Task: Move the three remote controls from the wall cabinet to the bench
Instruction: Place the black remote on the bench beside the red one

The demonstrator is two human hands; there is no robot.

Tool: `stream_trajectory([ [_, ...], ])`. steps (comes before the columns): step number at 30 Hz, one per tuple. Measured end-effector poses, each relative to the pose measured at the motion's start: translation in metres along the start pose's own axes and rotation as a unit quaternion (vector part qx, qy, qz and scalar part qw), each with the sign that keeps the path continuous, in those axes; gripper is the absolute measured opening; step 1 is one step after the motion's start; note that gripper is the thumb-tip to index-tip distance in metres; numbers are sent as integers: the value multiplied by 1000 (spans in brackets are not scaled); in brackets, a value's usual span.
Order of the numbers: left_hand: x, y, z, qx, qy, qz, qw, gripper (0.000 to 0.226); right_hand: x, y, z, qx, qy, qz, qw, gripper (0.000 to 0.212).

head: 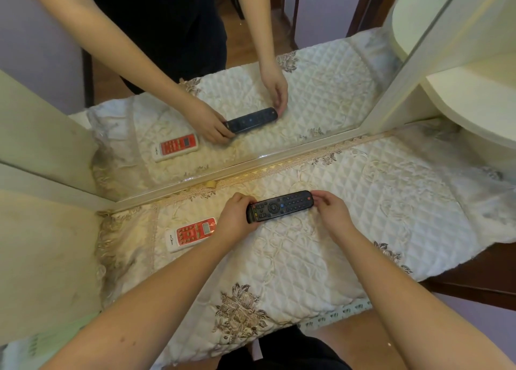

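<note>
A long black remote control [282, 205] lies across the quilted cream cover of the bench [377, 202], close to the mirror. My left hand [234, 218] grips its left end and my right hand [332, 210] pinches its right end. A white remote with a red face [192, 233] rests flat on the cover to the left, just beside my left wrist and apart from the black one. No third remote is in view.
A mirror [321, 90] stands along the back of the bench and reflects both remotes and both arms. A cream cabinet side [42, 258] stands at the left. White curved shelves [474, 104] jut out at the right. Dark wood bench edge at lower right.
</note>
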State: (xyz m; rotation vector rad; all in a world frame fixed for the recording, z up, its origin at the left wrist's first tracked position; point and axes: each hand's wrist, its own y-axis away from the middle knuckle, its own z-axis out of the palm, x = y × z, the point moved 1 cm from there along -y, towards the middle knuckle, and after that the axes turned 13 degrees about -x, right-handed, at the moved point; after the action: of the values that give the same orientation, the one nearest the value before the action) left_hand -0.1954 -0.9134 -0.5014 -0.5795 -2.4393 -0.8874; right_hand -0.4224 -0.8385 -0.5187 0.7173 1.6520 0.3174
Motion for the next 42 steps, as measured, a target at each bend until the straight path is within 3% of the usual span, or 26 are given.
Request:
stream_trajectory([
  [5,-2,0,4,8,-22,-10,1000,47,-4,1,3,-11,-48,-3,999,40],
  [13,-3,1,7,13,-51,-4,999,51,3,6,1,-37,-23,10,999,38],
  [20,-7,2,5,6,-83,-30,996,70,-5,21,-7,-60,-1,5,998,39],
  [25,-5,15,-1,24,-91,-66,993,65,-17,40,-11,-45,20,-5,999,29],
  [31,-14,61,-21,14,-115,-46,992,61,-35,72,-10,-105,62,-26,992,24],
  [36,-18,106,-29,1,-229,-55,972,71,-38,101,1,-78,288,-115,948,36],
  [42,1,146,-43,102,-335,-26,936,68,-48,124,27,-10,483,-205,851,53],
])
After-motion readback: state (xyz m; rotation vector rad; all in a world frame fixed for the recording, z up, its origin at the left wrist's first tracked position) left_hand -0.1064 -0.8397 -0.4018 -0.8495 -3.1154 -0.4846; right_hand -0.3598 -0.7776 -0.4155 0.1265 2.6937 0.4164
